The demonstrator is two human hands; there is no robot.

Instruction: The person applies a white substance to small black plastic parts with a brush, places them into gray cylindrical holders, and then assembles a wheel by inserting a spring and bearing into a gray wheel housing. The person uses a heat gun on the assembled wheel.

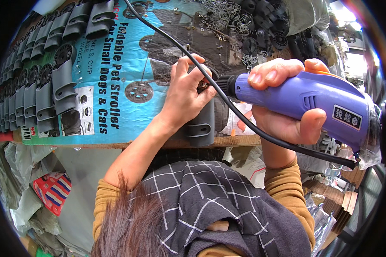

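Note:
My right hand (283, 98) is wrapped round a purple corded electric screwdriver (306, 92), held level with its black nose pointing left. The nose reaches the fingertips of my left hand (185, 94). Closed in a pinch, that hand grips the upper end of a grey plastic bracket (202, 126), which has a curved slot at its lower end and lies at the table's near edge. The fingers and nose hide most of the joint between tool and bracket. A black cable (255, 126) crosses in front of both hands.
Rows of similar grey brackets (45, 96), several with black wheel-like discs, cover the left of the table on a blue printed sheet (133, 122). Metal clips, small rings (221, 19) and black plastic parts (270, 21) are heaped at the back. Plastic bags (23, 171) hang below left.

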